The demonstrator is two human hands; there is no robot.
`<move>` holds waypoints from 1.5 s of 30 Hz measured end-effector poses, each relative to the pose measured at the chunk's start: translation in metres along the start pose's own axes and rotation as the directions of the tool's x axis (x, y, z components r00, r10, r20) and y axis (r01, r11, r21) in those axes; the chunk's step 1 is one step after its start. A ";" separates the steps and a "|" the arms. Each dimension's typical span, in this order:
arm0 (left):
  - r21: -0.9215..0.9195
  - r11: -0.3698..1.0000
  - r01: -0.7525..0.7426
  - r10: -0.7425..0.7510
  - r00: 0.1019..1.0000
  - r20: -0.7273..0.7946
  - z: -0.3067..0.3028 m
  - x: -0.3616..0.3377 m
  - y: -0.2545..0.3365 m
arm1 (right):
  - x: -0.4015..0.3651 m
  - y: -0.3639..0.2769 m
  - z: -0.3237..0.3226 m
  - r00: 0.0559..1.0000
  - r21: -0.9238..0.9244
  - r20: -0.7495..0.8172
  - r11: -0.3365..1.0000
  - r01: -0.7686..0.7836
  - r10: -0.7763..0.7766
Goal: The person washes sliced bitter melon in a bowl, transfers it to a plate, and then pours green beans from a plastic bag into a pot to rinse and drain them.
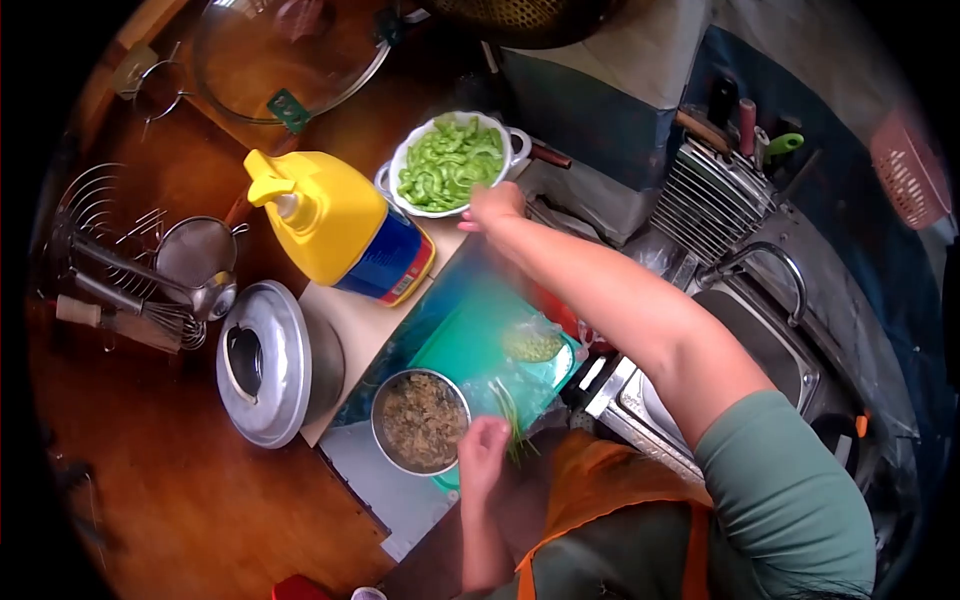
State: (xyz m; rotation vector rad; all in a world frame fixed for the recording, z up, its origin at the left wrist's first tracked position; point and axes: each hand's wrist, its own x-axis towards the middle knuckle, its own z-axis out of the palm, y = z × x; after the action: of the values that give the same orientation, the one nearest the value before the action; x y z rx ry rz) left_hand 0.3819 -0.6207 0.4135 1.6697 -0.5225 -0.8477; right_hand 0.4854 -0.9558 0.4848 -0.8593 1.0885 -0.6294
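Note:
At the rim of a white two-handled dish (pixel 408 195) filled with sliced green vegetable, my right hand (pixel 493 207) has its fingers drawn together; what they hold, if anything, is hidden. My left hand (pixel 484 440) is curled beside the right edge of a round metal bowl (pixel 424 420) of brownish, shredded-looking food, its contents, if any, out of sight. Thin green stalks (pixel 510 412) lie just right of that hand, on a green board (pixel 455 340). Farther along the board is a clear plastic bag (pixel 535 345) with something pale green in it.
A yellow jug (pixel 330 215) stands left of the dish, with a lidded metal pot (pixel 265 365) below it. Strainers and a whisk (pixel 185 325) hang or lie at the left. On the right are a sink (pixel 745 325), a faucet (pixel 790 265) and a utensil rack (pixel 712 195).

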 end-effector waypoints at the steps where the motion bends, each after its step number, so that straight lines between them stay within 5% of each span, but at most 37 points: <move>1: 0.001 1.000 -0.010 0.010 1.000 0.005 0.003 0.003 -0.001 | 0.001 0.003 0.003 0.999 0.003 0.044 1.000 -0.004 0.004; 5: 0.003 1.000 0.013 -0.013 0.999 0.046 0.021 0.019 0.002 | 0.009 0.023 0.000 0.940 0.028 0.342 1.000 0.010 -0.018; 7: 0.051 0.998 0.033 -0.038 0.995 0.097 0.035 0.027 0.000 | 0.005 0.047 -0.040 0.841 -0.069 0.493 0.954 0.291 -0.221; 8: 0.047 0.999 -0.002 -0.004 0.993 0.121 0.043 0.030 -0.001 | -0.013 0.055 -0.073 0.804 0.021 0.528 0.951 0.310 -0.274; 10: -0.027 0.999 0.030 -0.025 0.984 0.176 0.063 0.033 -0.007 | -0.078 0.033 -0.173 0.760 -0.276 0.538 0.775 0.569 -0.366; 11: -0.072 0.996 0.053 -0.034 0.969 0.243 0.077 0.033 0.003 | -0.066 0.074 -0.223 0.842 -0.177 0.471 0.906 0.384 -0.265; 14: -0.086 0.987 0.134 -0.086 0.903 0.421 0.121 0.040 -0.004 | -0.044 0.158 -0.416 0.907 0.176 -0.156 0.892 0.416 -0.392; 15: -0.104 0.984 0.148 -0.079 0.869 0.488 0.143 0.042 -0.003 | -0.050 0.151 -0.452 0.751 -0.149 -0.402 0.847 0.511 -0.524; 16: -0.142 0.972 0.187 -0.074 0.818 0.570 0.167 0.045 -0.005 | -0.047 0.140 -0.477 0.672 -0.228 -0.527 0.848 0.478 -0.520; 17: -0.068 0.956 0.284 -0.197 0.800 0.567 0.195 0.046 -0.003 | -0.038 0.132 -0.496 0.629 -0.373 -0.521 0.816 0.441 -0.578; 18: -0.061 0.944 0.325 -0.231 0.780 0.582 0.229 0.046 0.001 | -0.020 0.127 -0.510 0.667 -0.522 -0.451 0.781 0.342 -0.593; 21: -0.013 0.906 0.424 -0.284 0.629 0.724 0.323 0.066 -0.030 | -0.005 0.092 -0.506 0.815 -0.678 -0.040 0.615 0.402 -0.578; 24: -0.179 0.783 0.596 -0.312 0.625 0.715 0.399 0.074 -0.071 | -0.014 0.119 -0.513 0.868 -0.423 -0.124 0.817 0.392 -0.481; 25: -0.226 0.694 0.683 -0.323 0.576 0.751 0.419 0.079 -0.080 | -0.012 0.145 -0.522 0.853 -0.208 -0.128 0.855 0.476 -0.506; 26: -0.295 0.517 0.804 -0.423 0.539 0.728 0.441 0.084 -0.099 | -0.048 0.129 -0.522 0.914 -0.192 -0.244 0.940 0.281 -0.323; 27: -0.334 0.483 0.809 -0.401 0.544 0.737 0.460 0.083 -0.101 | -0.062 0.137 -0.523 0.916 0.201 -0.328 0.930 0.308 -0.232; 28: -0.376 0.445 0.813 -0.382 0.552 0.741 0.473 0.077 -0.106 | -0.072 0.144 -0.526 0.923 0.558 -0.369 0.767 0.317 -0.113; 31: -0.278 0.688 0.670 -0.261 0.587 0.767 0.505 0.034 -0.143 | -0.042 0.208 -0.549 0.925 0.601 -0.365 0.785 0.149 0.104; 32: -0.271 0.760 0.590 -0.211 0.618 0.757 0.519 0.023 -0.158 | -0.037 0.230 -0.564 0.850 0.110 -0.457 0.931 0.348 -0.264; 33: -0.266 0.826 0.497 -0.164 0.664 0.729 0.530 0.016 -0.171 | -0.030 0.240 -0.581 0.828 -0.197 -0.392 0.915 0.351 -0.402; 35: -0.198 0.921 0.336 -0.145 0.766 0.626 0.554 0.011 -0.187 | -0.023 0.243 -0.615 0.907 -0.468 -0.196 0.848 0.248 -0.373; 37: -0.095 0.975 0.201 -0.133 0.869 0.476 0.591 0.037 -0.194 | -0.026 0.248 -0.634 0.948 -0.435 -0.106 0.871 0.228 -0.301; 38: -0.041 0.987 0.158 -0.130 0.911 0.391 0.608 0.062 -0.198 | -0.076 0.170 -0.571 0.938 0.099 -0.323 0.990 -0.098 0.126; 40: 0.063 0.991 0.121 -0.132 0.963 0.235 0.630 0.101 -0.209 | -0.091 0.189 -0.572 0.957 0.248 -0.288 0.968 0.041 0.033; 42: 0.121 0.988 0.100 -0.118 0.982 0.148 0.633 0.106 -0.223 | -0.089 0.182 -0.570 0.975 0.494 -0.198 0.869 0.011 0.100; 45: 0.170 0.981 0.093 -0.132 0.963 0.235 0.632 0.059 -0.212 | -0.076 0.164 -0.576 0.920 0.386 -0.321 0.918 -0.091 0.226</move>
State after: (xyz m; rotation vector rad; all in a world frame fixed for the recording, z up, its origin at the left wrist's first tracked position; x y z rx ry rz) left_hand -0.0806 -1.0105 0.1283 1.7609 -0.6843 -1.1310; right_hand -0.0762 -0.9703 0.2627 -0.3290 1.3045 -0.8398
